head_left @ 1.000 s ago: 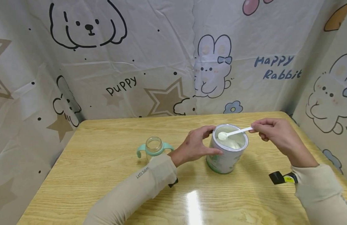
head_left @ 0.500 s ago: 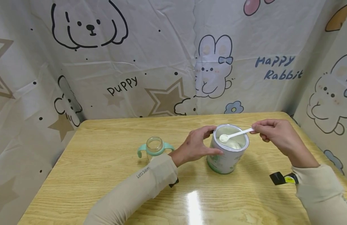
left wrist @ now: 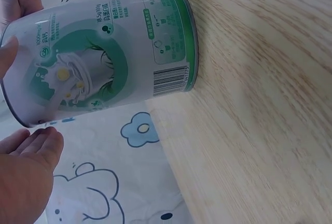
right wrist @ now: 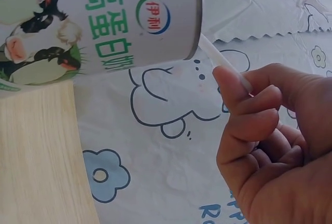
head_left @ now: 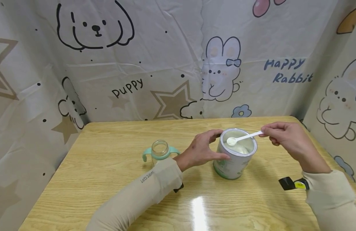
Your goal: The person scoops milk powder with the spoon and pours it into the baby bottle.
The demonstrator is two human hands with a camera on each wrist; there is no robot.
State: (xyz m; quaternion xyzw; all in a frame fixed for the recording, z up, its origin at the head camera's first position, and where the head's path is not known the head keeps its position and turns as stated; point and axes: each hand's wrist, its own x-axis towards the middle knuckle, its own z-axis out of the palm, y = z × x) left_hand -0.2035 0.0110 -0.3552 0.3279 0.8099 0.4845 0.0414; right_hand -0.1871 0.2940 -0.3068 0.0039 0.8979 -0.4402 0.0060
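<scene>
An open can of milk powder [head_left: 234, 163], white with green print, stands on the table in the head view. My left hand [head_left: 202, 149] holds it near the rim, the thumb on the near side and fingers on the far left side. My right hand [head_left: 287, 139] pinches the end of a white scoop [head_left: 250, 136]. The scoop's bowl, with pale powder in it, hangs inside the can's mouth above the powder. In the right wrist view the scoop's handle [right wrist: 224, 60] runs between thumb and forefinger, while its bowl is hidden by the can [right wrist: 119, 22].
Left of the can stands a lidless clear baby bottle [head_left: 160, 148] with mint-green handles, its lower part hidden behind my left sleeve [head_left: 146, 192]. The wooden table [head_left: 108, 160] ends at a printed cloth [head_left: 172, 57] along the back and sides.
The head view has shifted slightly. The left hand keeps its hold on the can, and the scoop stays over the powder, almost still.
</scene>
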